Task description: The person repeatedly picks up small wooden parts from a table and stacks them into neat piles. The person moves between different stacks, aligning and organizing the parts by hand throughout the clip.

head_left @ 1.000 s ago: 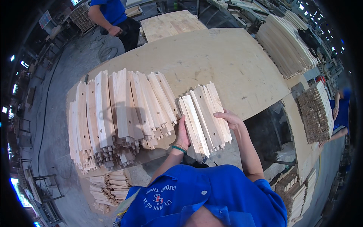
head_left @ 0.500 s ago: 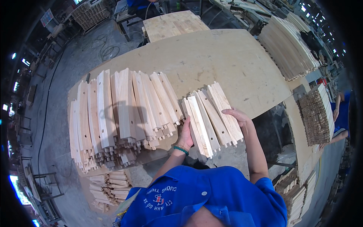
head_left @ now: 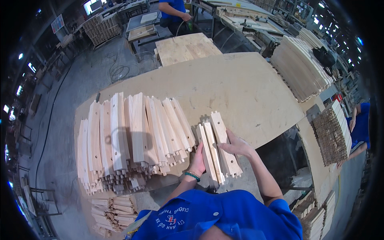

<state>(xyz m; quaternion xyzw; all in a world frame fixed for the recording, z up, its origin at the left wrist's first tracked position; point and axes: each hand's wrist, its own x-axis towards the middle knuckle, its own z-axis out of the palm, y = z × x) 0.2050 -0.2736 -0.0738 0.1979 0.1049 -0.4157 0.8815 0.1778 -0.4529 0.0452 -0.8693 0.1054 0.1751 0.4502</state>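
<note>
Between my hands is a small bundle of pale wooden slats (head_left: 225, 146) with stepped tenon ends and round holes. It hangs over the near edge of the table. My left hand (head_left: 197, 161) grips the bundle's left side, its fingers partly hidden behind the wood. Against the right-hand slat lies my right hand (head_left: 239, 145), thumb over the face and the other fingers along the outer edge. The slats stand tilted on edge, pressed close together. Just left of them, a large pile of similar slats (head_left: 138, 128) covers the table's left part.
The brown tabletop (head_left: 240, 84) stretches ahead, with a smaller wooden table (head_left: 186, 48) beyond it. Stacked boards (head_left: 298, 72) and a block of slats (head_left: 331, 134) line the right side. More slats (head_left: 114, 210) lie low at left. Co-workers in blue (head_left: 173, 12) appear ahead and at far right.
The held slats have been squeezed closer together and turned more on edge. My right hand has shifted left with them. The view has tilted up, showing more of the co-worker ahead.
</note>
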